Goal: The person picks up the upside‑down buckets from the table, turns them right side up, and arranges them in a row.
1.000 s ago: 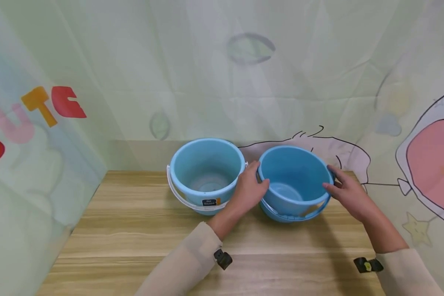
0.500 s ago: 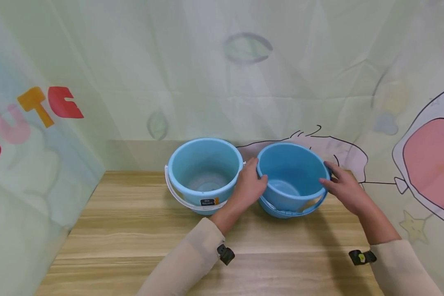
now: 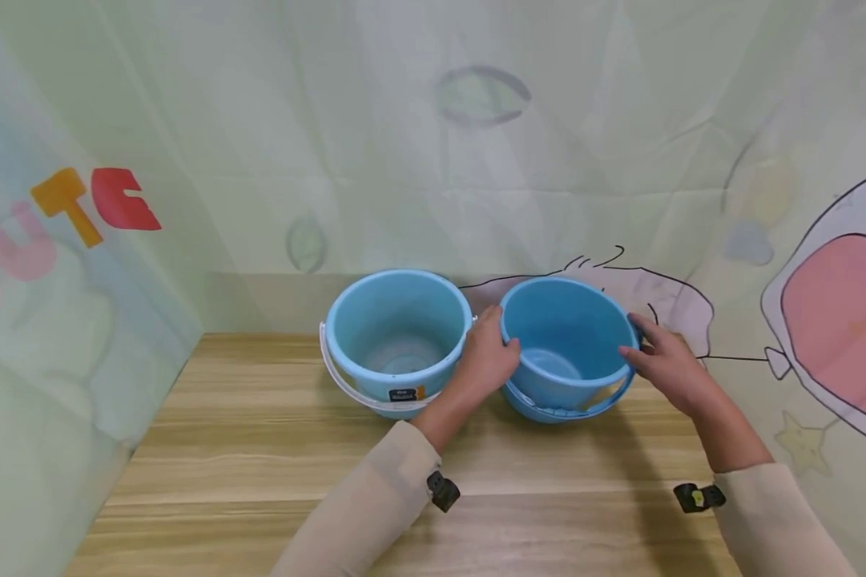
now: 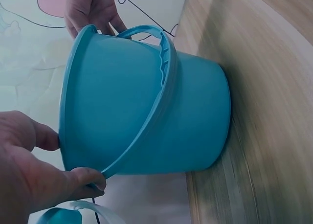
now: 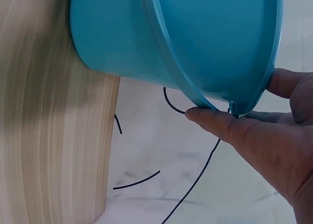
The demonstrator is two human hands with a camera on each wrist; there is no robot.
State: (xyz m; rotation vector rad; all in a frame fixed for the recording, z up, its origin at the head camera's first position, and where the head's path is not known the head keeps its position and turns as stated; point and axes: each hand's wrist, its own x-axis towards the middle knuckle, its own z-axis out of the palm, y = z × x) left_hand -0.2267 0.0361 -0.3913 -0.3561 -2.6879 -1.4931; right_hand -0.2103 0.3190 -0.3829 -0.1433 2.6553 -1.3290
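Note:
A darker blue bucket (image 3: pixel 544 394) stands upright on the wooden table, its blue handle hanging down at the front. My left hand (image 3: pixel 485 357) pinches its left rim, thumb over the inner edge and fingers outside. On the opposite side my right hand (image 3: pixel 665 365) grips the rim by the handle's hinge, thumb on the inner edge. Close by on the left is a lighter blue bucket (image 3: pixel 371 383) with a white handle and a dark label; the back of my left hand is beside it. The left wrist view shows the darker bucket's base (image 4: pixel 215 116) at the tabletop. Both buckets look empty inside.
The wooden table (image 3: pixel 274 473) ends at a printed fabric backdrop (image 3: pixel 375 160) behind the buckets. More of this fabric hangs along the left side and the right side. Dark straps with small devices (image 3: pixel 443 490) are at both wrists.
The darker bucket has shifted slightly back toward the backdrop, both hands moving with it and keeping hold of its rim. The lighter bucket stays in place; the head view has shifted a little.

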